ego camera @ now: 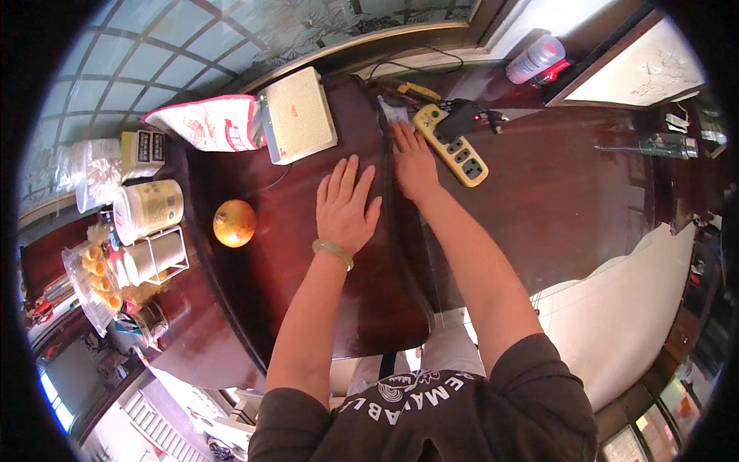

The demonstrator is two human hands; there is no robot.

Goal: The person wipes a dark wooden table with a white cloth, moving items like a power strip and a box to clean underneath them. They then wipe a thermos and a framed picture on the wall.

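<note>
My left hand (348, 211), with a pale green bangle at the wrist, lies palm down on a raised dark red wooden surface (288, 231). Left of it rests a shiny round orange-gold object (235, 223). Beyond its fingertips is a cream plastic box (300, 115), like a router, beside a red-edged white bag (208, 123). My right hand (414, 164) reaches forward just right of the raised surface's edge, its fingertips near a crumpled whitish item (394, 110). Close to its right is a yellow power strip (450, 144) with a black adapter plugged in. Neither hand holds anything.
On the left stand a white tub (148, 211), a paper roll in a wire holder (155, 258) and a plastic tray of yellow rolled items (95, 283). A capped spray can (535, 59) is at the back right, near loose cables. A bottle (668, 145) lies far right.
</note>
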